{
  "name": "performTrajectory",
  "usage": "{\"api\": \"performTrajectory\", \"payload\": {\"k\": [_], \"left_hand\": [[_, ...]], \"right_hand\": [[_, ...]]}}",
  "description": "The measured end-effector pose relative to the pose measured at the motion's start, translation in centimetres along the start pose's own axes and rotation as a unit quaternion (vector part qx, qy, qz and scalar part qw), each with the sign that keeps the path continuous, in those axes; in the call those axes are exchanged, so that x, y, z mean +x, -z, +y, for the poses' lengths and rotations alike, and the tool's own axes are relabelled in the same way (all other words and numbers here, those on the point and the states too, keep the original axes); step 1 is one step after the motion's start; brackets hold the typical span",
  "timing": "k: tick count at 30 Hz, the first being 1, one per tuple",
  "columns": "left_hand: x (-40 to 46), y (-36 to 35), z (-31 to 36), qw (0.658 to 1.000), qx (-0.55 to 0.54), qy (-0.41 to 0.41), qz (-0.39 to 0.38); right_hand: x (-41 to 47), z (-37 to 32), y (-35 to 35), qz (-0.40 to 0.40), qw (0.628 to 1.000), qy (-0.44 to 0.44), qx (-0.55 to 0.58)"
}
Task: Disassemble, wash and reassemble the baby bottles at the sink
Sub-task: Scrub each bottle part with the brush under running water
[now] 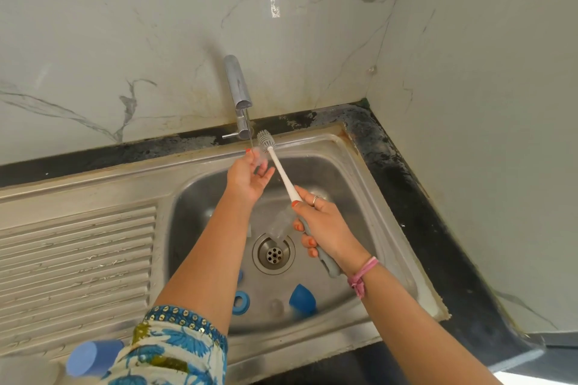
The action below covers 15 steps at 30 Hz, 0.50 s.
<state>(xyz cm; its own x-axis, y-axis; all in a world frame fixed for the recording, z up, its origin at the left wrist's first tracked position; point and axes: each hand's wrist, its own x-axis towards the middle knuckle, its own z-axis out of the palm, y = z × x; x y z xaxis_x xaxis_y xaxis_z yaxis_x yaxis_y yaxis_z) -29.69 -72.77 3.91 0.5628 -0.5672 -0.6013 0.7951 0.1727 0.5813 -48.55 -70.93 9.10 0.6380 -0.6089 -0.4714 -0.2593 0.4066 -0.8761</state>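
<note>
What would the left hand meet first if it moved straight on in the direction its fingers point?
Probably the thin water stream from the tap, just beyond the left hand; the brush head sits beside that line. Depth is unclear.

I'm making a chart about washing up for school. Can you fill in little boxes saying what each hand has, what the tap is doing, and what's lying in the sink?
left hand: holds a small clear teat under the water
right hand: grips the long white bottle brush with grey bristles
brush head: up beside the teat
silver metal tap: running a thin stream
steel sink: clear bottle near the drain, blue ring, blue dome cap
near edge: blue-capped bottle, blurry
</note>
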Motion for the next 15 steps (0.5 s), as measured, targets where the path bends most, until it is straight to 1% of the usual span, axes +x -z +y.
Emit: {"api": "performTrajectory", "payload": {"k": [3,6,9,12,15], "left_hand": [[0.0,0.0,-0.4,0.999,-0.037,-0.001,0.004],[0.1,0.1,-0.2,0.993,-0.112,-0.008,0.028],[0.3,0.3,0.5,0.987,-0.148,-0.033,0.052],[0.2,0.0,0.6,0.992,-0.108,-0.027,0.052],[-0.1,-0.1,0.6,0.998,-0.061,0.004,0.022]], "right_hand": [[-0.1,0.1,-0.9,0.003,0.999,0.014,-0.03],[-0.9,0.4,-1.5,-0.006,0.997,0.029,-0.076],[-2.0,1.1,-1.8,-0.019,0.994,0.033,-0.103],[-2.0,1.4,-1.9,0.002,0.99,0.038,-0.134],[-0.8,0.5,-1.5,0.018,0.994,0.032,-0.101]]}}
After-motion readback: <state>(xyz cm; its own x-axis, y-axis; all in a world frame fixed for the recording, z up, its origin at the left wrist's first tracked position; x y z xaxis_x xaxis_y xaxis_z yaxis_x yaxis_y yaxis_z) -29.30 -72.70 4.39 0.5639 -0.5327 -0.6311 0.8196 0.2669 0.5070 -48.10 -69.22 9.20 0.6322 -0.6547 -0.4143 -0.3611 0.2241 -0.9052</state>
